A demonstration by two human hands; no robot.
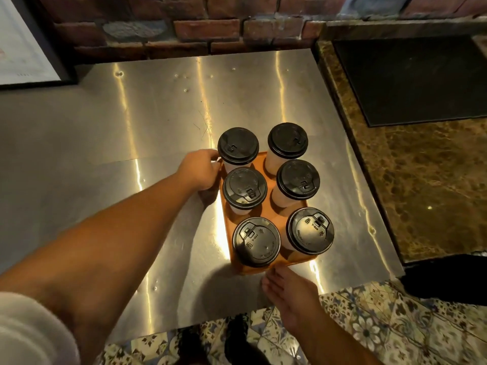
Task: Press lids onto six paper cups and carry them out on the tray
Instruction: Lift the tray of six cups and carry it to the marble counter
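Closest in, right hand (292, 293) at the near short rim of the orange-brown rectangular tray (226, 222), fingers (272, 275) straight, tips touching the rim, clasping nothing yet. On the tray, two by three, six pale paper cups (279, 197), each capped with a round black plastic lid (256, 242), all six seemingly pressed home. Farther on, left hand (200, 172) at the tray's far left corner, fingers curled round the rim, just beside the far-left cup. Beneath everything, brushed steel desk (158, 114); beyond, red brick wall (210, 30).

Probably about to lift. Risks, by judgement only:
- Lopsided hold, one hand clamped and the other merely touching, tipping the tray.
- Tall cups packed close, sliding or toppling together.
- Any lid not fully snapped down, leaking once tilted.
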